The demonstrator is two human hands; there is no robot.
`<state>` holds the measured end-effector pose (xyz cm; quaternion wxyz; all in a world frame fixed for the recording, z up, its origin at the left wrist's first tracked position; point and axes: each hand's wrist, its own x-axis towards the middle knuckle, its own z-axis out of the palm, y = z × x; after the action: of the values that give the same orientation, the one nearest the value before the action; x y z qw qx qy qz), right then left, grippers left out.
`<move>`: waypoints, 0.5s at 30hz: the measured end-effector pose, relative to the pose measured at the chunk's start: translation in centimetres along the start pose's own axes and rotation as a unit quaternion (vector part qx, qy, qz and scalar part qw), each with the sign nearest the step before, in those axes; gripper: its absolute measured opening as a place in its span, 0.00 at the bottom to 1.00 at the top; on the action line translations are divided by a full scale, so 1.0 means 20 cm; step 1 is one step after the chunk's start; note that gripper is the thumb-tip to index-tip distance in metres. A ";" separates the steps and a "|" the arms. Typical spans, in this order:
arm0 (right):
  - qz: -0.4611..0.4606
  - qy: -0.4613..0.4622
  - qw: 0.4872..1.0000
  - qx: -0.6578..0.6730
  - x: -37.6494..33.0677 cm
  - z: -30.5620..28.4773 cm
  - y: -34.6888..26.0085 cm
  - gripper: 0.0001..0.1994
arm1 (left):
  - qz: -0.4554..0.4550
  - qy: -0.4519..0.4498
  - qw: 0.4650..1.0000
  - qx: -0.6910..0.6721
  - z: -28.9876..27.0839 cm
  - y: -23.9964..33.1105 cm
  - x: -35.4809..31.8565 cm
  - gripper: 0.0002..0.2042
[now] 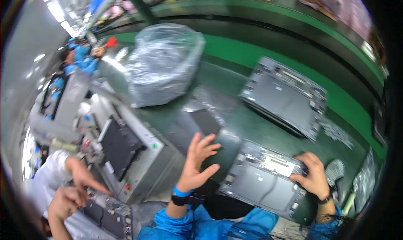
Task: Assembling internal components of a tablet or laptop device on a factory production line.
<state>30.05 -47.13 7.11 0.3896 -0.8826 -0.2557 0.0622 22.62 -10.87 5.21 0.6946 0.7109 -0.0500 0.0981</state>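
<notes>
A grey laptop housing panel (247,181) lies on the green bench in front of me, its inner side up, with a dark cable across it. My right hand (312,175) grips its right edge, thumb on top and fingers round the far corner. To the left of the panel my left hand (197,162) is raised over the bench, fingers spread, holding nothing. Beyond its fingertips a small dark rectangular sheet (205,121) rests on a clear plastic bag (180,133). Farther back sits a stack of similar housing panels (281,93).
A large plastic-wrapped bundle (163,63) stands at the back left. On the left, a grey machine (147,168) carries a black panel (119,147); a co-worker's hands (71,198) are beside it. Small clear pieces (336,133) and a plastic bag (364,181) lie at right.
</notes>
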 end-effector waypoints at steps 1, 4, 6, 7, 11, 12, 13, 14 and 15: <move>0.006 0.006 1.000 -0.001 0.00 0.00 0.00 0.25 | 0.008 0.037 0.999 -0.009 -0.02 -0.02 -0.02 0.44; 0.026 0.021 0.999 -0.001 0.03 0.03 -0.04 0.25 | 0.002 0.094 0.995 -0.032 -0.11 -0.09 -0.09 0.26; 0.020 0.026 0.999 -0.001 0.02 0.03 -0.05 0.24 | -0.011 0.111 0.992 0.057 -0.08 -0.15 -0.08 0.18; 0.020 0.038 0.999 -0.019 -0.01 0.02 -0.04 0.24 | 0.048 0.121 0.977 0.168 -0.05 -0.17 -0.06 0.14; -0.001 0.019 0.990 -0.141 -0.05 0.05 0.03 0.22 | 0.234 0.177 0.840 0.457 0.08 -0.28 -0.07 0.11; -0.019 0.007 0.991 -0.132 0.00 0.08 0.03 0.21 | 0.234 0.204 0.819 0.482 0.05 -0.33 -0.11 0.10; -0.055 0.026 0.987 -0.151 0.02 0.14 0.08 0.21 | 0.214 0.198 0.818 0.496 0.05 -0.26 -0.12 0.07; -0.086 0.042 0.985 -0.141 0.05 0.19 0.09 0.21 | 0.238 0.241 0.792 0.507 0.00 -0.32 -0.15 0.09; -0.066 0.031 0.990 -0.122 0.04 0.16 0.04 0.20 | 0.254 0.233 0.797 0.495 -0.02 -0.34 -0.15 0.08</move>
<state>30.12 -45.07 4.41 0.2899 -0.9061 -0.3073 -0.0229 21.04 -10.44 -2.12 0.1883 0.8754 -0.0099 0.4451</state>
